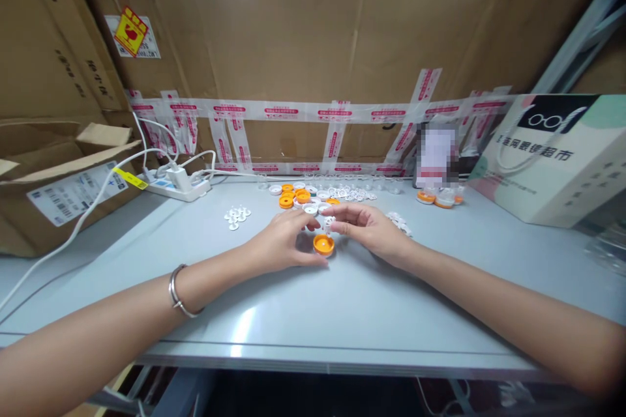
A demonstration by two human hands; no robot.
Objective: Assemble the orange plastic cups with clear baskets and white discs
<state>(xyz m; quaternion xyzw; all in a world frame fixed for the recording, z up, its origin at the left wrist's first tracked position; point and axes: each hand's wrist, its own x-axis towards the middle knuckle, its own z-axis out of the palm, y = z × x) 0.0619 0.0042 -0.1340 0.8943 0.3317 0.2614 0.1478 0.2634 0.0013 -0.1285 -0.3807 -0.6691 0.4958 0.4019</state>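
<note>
My right hand (374, 231) pinches a small white openwork plastic piece (329, 224) between thumb and fingertips. Just below that piece, on the table, rests a round orange cap-like part (323, 245) with a raised centre. My left hand (281, 238) curves around the left side of this orange part, thumb and fingers spread apart; whether they touch it I cannot tell. Behind both hands lies a cluster of orange rings (286, 201) and white rings (310, 209). Small white stemmed pieces (237, 215) sit to the left, and flat white pieces (400, 223) are beyond my right hand.
White lattice discs (359, 194) and clear domes lie along the back. A phone-like object (437, 153) stands behind orange-and-white assemblies (444, 197). A paper bag (533, 163) is at right. A power strip (180, 189) and an open cardboard box (63, 189) are at left.
</note>
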